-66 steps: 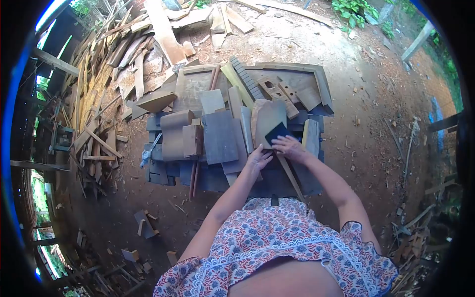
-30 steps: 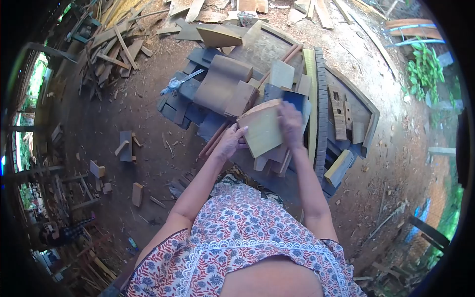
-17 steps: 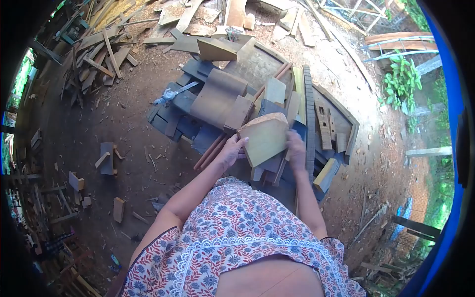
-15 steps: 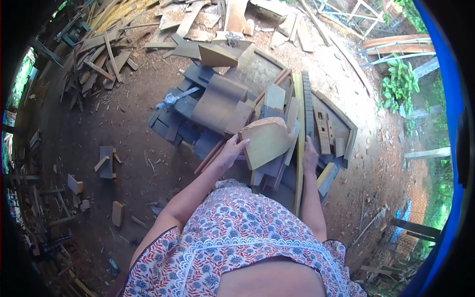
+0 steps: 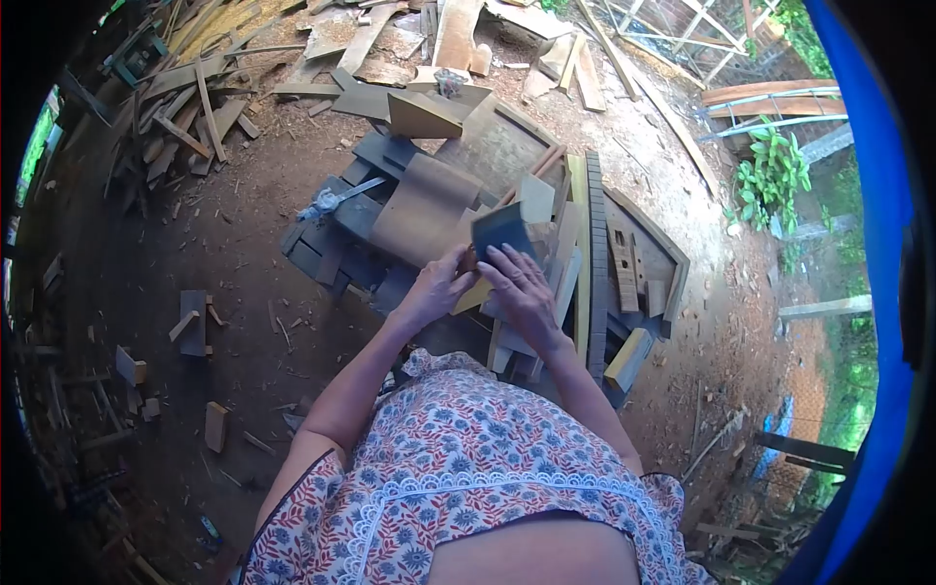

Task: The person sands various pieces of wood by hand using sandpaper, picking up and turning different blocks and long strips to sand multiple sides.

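Note:
A dark, flat piece (image 5: pixel 495 226) with a straight top edge is held tilted above the pile of wood; I cannot make out whether it is wood or a sheet. My left hand (image 5: pixel 436 290) is closed at its lower left edge, thumb and fingers pinched together. Across its lower face lie the bent fingers of my right hand (image 5: pixel 524 292), gripping it. Just below, between the hands, shows part of a pale wooden piece (image 5: pixel 472 296), mostly hidden by them. A curved brown wooden piece (image 5: pixel 425 203) lies at the left of the hands.
A long yellowish strip (image 5: pixel 582 283) and a dark ridged strip (image 5: pixel 597 263) run along the right of the pile. Beyond them lies a block with holes (image 5: pixel 624 268). Scrap boards (image 5: pixel 458 39) cover the ground at the back. A blue sheet (image 5: pixel 877 244) hangs at the right.
My right hand has come from the strips on the right to the middle, beside my left hand. The pale board's broad face no longer shows; a dark face appears at the hands. The view shifted slightly.

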`<state>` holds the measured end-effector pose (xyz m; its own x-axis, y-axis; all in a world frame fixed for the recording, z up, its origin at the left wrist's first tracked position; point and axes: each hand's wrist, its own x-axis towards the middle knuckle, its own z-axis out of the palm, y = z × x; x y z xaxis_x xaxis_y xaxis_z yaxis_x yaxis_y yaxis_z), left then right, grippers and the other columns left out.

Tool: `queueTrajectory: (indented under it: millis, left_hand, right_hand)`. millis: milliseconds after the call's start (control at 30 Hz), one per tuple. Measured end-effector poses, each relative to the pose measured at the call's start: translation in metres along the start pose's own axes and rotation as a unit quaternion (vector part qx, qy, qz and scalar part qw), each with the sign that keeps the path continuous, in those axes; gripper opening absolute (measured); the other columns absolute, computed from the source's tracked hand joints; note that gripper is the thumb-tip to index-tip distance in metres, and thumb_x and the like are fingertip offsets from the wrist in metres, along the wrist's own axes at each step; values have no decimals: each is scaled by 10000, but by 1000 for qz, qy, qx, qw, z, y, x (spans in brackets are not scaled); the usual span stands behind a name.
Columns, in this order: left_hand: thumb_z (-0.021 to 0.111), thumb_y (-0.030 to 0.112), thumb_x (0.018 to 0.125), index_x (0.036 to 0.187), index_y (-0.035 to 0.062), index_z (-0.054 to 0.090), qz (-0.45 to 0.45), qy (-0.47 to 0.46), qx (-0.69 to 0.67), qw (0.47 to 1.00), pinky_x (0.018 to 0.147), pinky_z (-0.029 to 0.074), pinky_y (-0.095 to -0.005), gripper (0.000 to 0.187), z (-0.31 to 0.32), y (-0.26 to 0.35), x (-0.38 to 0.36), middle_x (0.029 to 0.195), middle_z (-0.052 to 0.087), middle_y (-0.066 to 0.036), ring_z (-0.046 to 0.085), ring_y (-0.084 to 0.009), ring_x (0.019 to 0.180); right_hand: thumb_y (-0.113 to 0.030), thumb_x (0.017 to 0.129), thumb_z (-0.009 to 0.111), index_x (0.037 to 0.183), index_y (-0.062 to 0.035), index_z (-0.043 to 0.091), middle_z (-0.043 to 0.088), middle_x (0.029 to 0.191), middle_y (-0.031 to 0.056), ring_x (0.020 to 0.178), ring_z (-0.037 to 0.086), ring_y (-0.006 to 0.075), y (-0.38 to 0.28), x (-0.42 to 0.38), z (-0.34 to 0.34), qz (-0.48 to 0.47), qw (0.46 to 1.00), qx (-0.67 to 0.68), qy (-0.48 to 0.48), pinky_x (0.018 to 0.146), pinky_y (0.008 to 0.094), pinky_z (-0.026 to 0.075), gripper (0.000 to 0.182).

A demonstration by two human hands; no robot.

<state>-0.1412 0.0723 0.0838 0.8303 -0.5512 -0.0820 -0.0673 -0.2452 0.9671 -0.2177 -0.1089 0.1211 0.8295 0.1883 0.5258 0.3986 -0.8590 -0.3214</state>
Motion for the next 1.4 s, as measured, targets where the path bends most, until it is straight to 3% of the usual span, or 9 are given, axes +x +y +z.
queueTrajectory:
  millis: [167,267,433,600,767,933,1167,1333,1400]
  left_hand:
    - [590,180,849,1154,30,497,-9,9,38,999,748,489,-343,353,-1,0,-14,931,629,-187,638,-229,859]
    - [590,163,848,1157,31,500,-33,-22,76,996,765,489,-356,347,-1,31,-19,929,623,-201,640,-291,845]
    - [599,110,821,1122,98,561,288,-23,250,924,943,412,-393,304,11,20,-9,1105,604,-111,522,-313,1119]
    - [643,65,754,1146,91,535,314,-37,372,873,1041,326,-427,407,7,-23,-18,1188,532,-128,416,-348,1221]
    - [565,16,790,1322,30,324,19,59,29,998,1015,357,-389,584,26,-61,-39,1248,468,-167,433,-325,1205]
    - [453,207,928,1310,30,349,-232,9,-311,922,893,448,-322,433,29,-80,-42,1187,505,-119,523,-214,1087]
    - [433,498,929,1201,59,453,-284,40,-320,903,824,483,-359,517,36,-73,-28,1070,556,-88,572,-168,926]
    - [481,485,913,1171,32,476,-315,-2,-265,911,807,498,-360,521,34,-83,-21,1039,570,-92,579,-176,939]
    - [513,449,907,1168,26,479,-293,-14,-264,919,812,501,-364,498,40,-96,-20,1038,572,-89,580,-177,947]
  right_hand:
    - [-146,947,388,1281,-86,496,581,1185,167,1117,553,278,90,-69,-3,495,863,99,-23,926,347,443,356]
    - [-397,970,368,1292,-50,483,527,1276,155,1199,484,282,99,-90,-25,457,881,100,65,988,347,382,487]
    - [-377,971,398,1286,-18,487,556,1241,137,1174,493,214,90,-103,-40,413,887,60,198,990,301,354,486]
    - [-309,972,426,1275,-13,493,509,1305,123,1207,473,209,42,-94,-26,415,888,144,136,1019,317,340,430]
    - [-243,930,500,1258,-155,534,534,1257,141,1193,479,318,33,-123,29,369,915,151,-64,1022,370,350,342]
    - [-180,874,561,1233,-154,548,538,1254,116,1184,477,345,20,-125,56,213,960,-130,-123,1017,423,345,360]
    - [-83,771,590,1207,-76,527,518,1264,146,1197,476,281,2,-96,63,1,979,16,-201,1004,413,355,440]
    - [-20,756,521,1055,-34,567,580,1049,157,961,579,314,102,-104,31,371,921,-2,-119,807,396,470,302]
    - [-17,780,512,1112,-43,559,576,1108,148,983,581,322,93,-78,33,102,994,-30,15,836,399,474,337]
